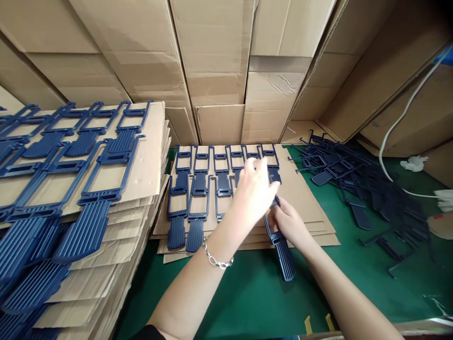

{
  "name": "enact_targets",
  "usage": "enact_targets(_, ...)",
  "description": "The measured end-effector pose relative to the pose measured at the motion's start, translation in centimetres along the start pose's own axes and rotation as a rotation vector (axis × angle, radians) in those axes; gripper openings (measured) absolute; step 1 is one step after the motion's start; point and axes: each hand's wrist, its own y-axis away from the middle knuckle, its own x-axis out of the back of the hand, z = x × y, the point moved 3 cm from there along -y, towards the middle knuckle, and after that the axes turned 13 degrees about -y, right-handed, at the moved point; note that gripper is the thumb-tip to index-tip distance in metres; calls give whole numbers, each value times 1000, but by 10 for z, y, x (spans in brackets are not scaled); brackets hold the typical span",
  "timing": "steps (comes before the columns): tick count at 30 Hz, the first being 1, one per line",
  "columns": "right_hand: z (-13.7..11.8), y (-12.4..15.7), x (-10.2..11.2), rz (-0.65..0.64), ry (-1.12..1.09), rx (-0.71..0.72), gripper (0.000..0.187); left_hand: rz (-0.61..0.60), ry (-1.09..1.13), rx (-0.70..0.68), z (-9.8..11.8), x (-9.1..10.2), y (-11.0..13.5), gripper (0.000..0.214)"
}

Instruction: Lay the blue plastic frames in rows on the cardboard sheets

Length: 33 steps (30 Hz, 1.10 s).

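Gripping a blue part [281, 245] at the sheet's [304, 198] near edge, the right hand [288, 222] closes around its frame; the ribbed end overhangs the green table [255, 293]. The left hand [255, 191], fingers loosely spread and empty, hovers above the rows [198, 189]. A loose pile [361, 189] lies right.
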Motion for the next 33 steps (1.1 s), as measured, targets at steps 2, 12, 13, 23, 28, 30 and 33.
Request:
enact_targets(2, -1, 1, -3, 14, -78, -53, 21, -31, 6, 45, -17, -1, -6, 45)
enact_targets(12, -13, 5, -9, -60, -101, 26, 49, -285, 374, 244, -59, -19, -22, 29)
enact_targets(13, -11, 4, -7, -20, -53, 61, 53, -265, 328, 258, -64, -18, -23, 31)
enact_targets(23, -2, -1, -15, 88, 434, 203, 46, -27, -229, 282, -101, 24, -18, 34)
enact_targets(28, -5, -4, -19, 80, 600, 214, 48, -238, -191, 157, -75, -1, -18, 29)
enact_targets(30, -5, -4, -17, 76, 599, 215, 46, -341, -165, 63, -53, -10, -14, 27)
enact_targets(33, -2, -6, -13, 63, 436, 201, 32, -415, -125, -53, -17, -17, -1, 24)
